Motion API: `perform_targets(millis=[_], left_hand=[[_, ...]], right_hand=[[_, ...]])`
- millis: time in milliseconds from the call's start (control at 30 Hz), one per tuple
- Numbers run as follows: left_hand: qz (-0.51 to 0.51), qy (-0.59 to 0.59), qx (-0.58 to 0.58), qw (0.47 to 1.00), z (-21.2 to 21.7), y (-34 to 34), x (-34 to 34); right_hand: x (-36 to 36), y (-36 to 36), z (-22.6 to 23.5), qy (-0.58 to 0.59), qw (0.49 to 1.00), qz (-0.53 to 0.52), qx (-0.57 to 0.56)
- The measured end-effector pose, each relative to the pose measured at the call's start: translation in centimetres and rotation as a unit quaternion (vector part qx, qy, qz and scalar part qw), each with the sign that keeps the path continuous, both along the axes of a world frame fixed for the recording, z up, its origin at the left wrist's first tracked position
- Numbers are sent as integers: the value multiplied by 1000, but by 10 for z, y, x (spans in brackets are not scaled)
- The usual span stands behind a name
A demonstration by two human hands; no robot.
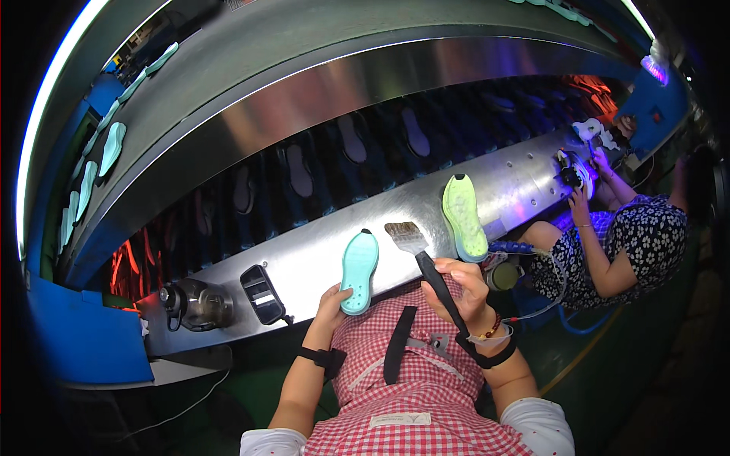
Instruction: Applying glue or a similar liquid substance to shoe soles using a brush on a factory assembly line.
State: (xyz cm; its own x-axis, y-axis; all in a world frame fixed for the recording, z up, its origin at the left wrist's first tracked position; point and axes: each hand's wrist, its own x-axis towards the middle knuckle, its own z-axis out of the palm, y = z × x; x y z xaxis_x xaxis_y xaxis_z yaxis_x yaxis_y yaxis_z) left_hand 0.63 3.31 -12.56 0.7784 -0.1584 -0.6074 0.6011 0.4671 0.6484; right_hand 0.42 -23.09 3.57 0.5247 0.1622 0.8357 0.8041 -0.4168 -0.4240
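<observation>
The left hand (331,307) grips the near end of a turquoise, foot-shaped sole (360,262) at the front edge of a shiny metal ledge (313,247), thumb on top, probably so most of its upper face is exposed. The right hand (465,292) is closed around a flat, brown-bristled brush with a black handle (430,272), bristles pointing away, perhaps to leave them unobstructed. A yellow-green, foot-shaped sole (464,216) lies rightward. Leftward stand 2 containers: a black, rectangular, compartmented tray (261,295) and a smoky, translucent jug (207,304); I cannot tell their contents.
</observation>
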Motion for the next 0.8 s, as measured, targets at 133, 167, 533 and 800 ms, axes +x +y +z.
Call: perform_targets(millis=[133, 167, 533, 800], left_hand=[[10, 10, -3, 1000, 7, -4, -1], [10, 10, -2, 1000, 7, -5, 0], [-54, -58, -42, 996, 42, 4, 6], [-100, -144, -218, 960, 111, -10, 20]], right_hand=[[0, -1, 1, -8, 1000, 0, 6], [0, -1, 2, -7, 1000, 0, 7], [-5, -1, 11, 142, 986, 42, 74], [0, 3, 25, 378, 823, 219, 364]])
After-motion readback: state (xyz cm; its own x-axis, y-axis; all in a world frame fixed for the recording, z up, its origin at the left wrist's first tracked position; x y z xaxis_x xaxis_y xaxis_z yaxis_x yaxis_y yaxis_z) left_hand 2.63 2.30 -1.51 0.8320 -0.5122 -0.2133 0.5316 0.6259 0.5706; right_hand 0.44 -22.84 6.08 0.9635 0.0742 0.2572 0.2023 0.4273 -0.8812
